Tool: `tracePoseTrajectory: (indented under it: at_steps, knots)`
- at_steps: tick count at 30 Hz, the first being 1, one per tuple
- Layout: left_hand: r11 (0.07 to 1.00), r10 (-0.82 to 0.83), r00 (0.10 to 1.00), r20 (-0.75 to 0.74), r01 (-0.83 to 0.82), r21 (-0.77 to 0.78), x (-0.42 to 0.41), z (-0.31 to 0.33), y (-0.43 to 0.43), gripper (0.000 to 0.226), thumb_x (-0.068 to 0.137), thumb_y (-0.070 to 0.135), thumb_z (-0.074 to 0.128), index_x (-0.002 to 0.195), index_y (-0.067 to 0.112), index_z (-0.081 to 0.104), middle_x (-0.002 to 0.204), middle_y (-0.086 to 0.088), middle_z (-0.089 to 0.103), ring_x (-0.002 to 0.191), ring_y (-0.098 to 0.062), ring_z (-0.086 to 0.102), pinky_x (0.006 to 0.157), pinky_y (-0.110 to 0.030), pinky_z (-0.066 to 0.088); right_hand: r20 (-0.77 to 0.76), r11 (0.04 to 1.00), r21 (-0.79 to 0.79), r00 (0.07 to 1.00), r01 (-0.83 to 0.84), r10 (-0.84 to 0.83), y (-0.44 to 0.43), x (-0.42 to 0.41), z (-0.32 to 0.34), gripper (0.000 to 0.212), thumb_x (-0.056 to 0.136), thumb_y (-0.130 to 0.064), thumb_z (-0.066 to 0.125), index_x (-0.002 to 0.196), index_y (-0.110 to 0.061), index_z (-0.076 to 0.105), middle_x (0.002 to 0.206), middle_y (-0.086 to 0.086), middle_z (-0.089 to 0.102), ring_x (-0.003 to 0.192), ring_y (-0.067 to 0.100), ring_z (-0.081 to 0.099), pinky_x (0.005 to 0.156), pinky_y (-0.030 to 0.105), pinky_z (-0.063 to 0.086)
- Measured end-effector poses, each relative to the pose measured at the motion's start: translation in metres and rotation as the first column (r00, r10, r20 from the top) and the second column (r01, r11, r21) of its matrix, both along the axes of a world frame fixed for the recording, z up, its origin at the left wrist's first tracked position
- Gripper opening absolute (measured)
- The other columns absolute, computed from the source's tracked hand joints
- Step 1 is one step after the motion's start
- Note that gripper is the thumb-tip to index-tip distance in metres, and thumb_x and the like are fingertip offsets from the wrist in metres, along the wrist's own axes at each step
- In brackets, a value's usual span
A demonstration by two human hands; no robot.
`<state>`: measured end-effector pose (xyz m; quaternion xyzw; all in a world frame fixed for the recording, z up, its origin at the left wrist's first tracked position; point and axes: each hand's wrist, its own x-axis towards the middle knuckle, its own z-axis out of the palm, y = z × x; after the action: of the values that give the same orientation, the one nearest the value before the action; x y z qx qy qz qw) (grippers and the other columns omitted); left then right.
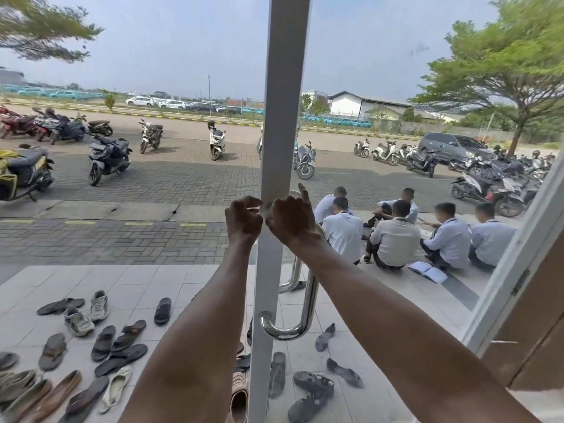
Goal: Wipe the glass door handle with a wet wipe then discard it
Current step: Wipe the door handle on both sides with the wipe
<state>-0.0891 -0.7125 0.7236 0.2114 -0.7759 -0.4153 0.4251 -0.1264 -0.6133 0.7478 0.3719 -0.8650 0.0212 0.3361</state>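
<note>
Up at the top end of the chrome door handle, against the white door frame, a person's two hands meet. The left hand is curled, its fingertips pinching a small pale wet wipe that shows between the hands. The right hand is wrapped round the handle's upper bend, forefinger raised straight. Below them the handle's lower curve is bare and joins the frame's right edge. Through the glass, sandals lie scattered on the tiles, a seated group faces away, and motorbikes stand parked.
</note>
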Motion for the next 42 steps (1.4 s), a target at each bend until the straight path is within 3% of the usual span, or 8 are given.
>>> tracePoseTrajectory:
  at_steps: [10,15,20,26,30,33,38,42]
  knots:
    - [0.990,-0.082,0.997,-0.009,0.080,-0.118,0.001,-0.005,-0.013,0.043,0.074,-0.016,0.047,0.094,0.010,0.075,0.093,-0.004,0.075,0.084,-0.015,0.072,0.081,-0.027,0.057,-0.017,0.997,-0.075,1.000,0.003,-0.005,-0.005,0.010,-0.012,0.018,0.081,-0.009,0.054,0.081,-0.012,0.071,0.071,0.010,0.071,0.070,0.024,0.070,0.121,0.039,0.010]
    - [0.994,-0.049,0.999,-0.009,0.048,-0.099,-0.001,-0.005,-0.005,0.040,0.076,-0.013,0.049,0.100,0.008,0.074,0.099,-0.008,0.075,0.092,-0.021,0.071,0.088,-0.034,0.055,-0.087,0.999,0.036,0.996,-0.003,0.006,0.030,0.019,-0.020,0.046,0.077,0.000,0.041,0.120,-0.002,0.057,0.086,0.012,0.071,0.095,0.029,0.066,0.120,0.042,0.006]
    - [0.992,-0.031,0.999,-0.012,0.029,-0.122,0.000,-0.004,0.000,0.040,0.076,-0.011,0.051,0.104,0.007,0.073,0.102,-0.011,0.074,0.093,-0.024,0.071,0.088,-0.036,0.055,-0.097,0.998,0.070,0.995,-0.006,0.013,0.017,0.022,-0.014,0.040,0.079,-0.001,0.048,0.117,-0.002,0.061,0.084,0.013,0.071,0.076,0.027,0.069,0.121,0.044,0.004]
    - [0.977,-0.064,0.998,0.002,0.063,-0.203,0.007,-0.008,0.005,0.045,0.069,-0.014,0.051,0.098,0.010,0.075,0.097,-0.008,0.075,0.090,-0.018,0.070,0.077,-0.025,0.054,0.011,1.000,0.019,1.000,-0.008,0.008,-0.010,0.011,-0.006,0.029,0.090,-0.007,0.046,0.103,-0.013,0.071,0.091,0.009,0.073,0.085,0.024,0.071,0.121,0.043,0.005]
    - [0.966,-0.063,0.997,0.039,0.071,-0.247,0.009,-0.008,0.007,0.051,0.072,-0.017,0.048,0.107,0.010,0.073,0.105,-0.011,0.070,0.092,-0.021,0.067,0.083,-0.033,0.055,-0.049,0.999,0.004,0.998,-0.048,0.048,0.006,0.008,-0.015,0.035,0.087,-0.003,0.043,0.113,-0.011,0.065,0.091,0.006,0.072,0.080,0.023,0.070,0.121,0.042,0.002]
    - [0.954,-0.066,0.996,0.054,0.079,-0.290,0.012,-0.008,0.017,0.054,0.071,-0.017,0.047,0.110,0.012,0.072,0.105,-0.010,0.071,0.095,-0.022,0.066,0.085,-0.023,0.050,-0.086,0.997,0.007,0.994,-0.072,0.072,0.027,0.006,-0.021,0.036,0.085,-0.004,0.046,0.118,-0.008,0.060,0.087,0.007,0.071,0.079,0.022,0.069,0.121,0.042,0.003]
    - [0.950,-0.056,0.996,0.065,0.073,-0.304,0.012,-0.003,0.029,0.054,0.069,-0.016,0.045,0.104,0.012,0.074,0.102,-0.007,0.073,0.098,-0.023,0.066,0.089,-0.032,0.051,-0.073,0.996,0.045,0.994,-0.079,0.082,0.046,0.002,-0.020,0.025,0.086,-0.011,0.052,0.105,-0.008,0.067,0.088,0.008,0.072,0.097,0.023,0.066,0.120,0.042,0.010]
    - [0.951,-0.061,0.996,0.070,0.079,-0.299,0.013,0.000,0.034,0.045,0.072,-0.008,0.049,0.103,0.013,0.075,0.101,-0.006,0.075,0.099,-0.021,0.067,0.087,-0.027,0.050,0.007,0.993,0.064,0.995,-0.103,0.102,0.035,0.004,-0.007,0.030,0.082,-0.012,0.050,0.101,-0.022,0.072,0.083,0.003,0.074,0.088,0.020,0.068,0.120,0.046,0.006]
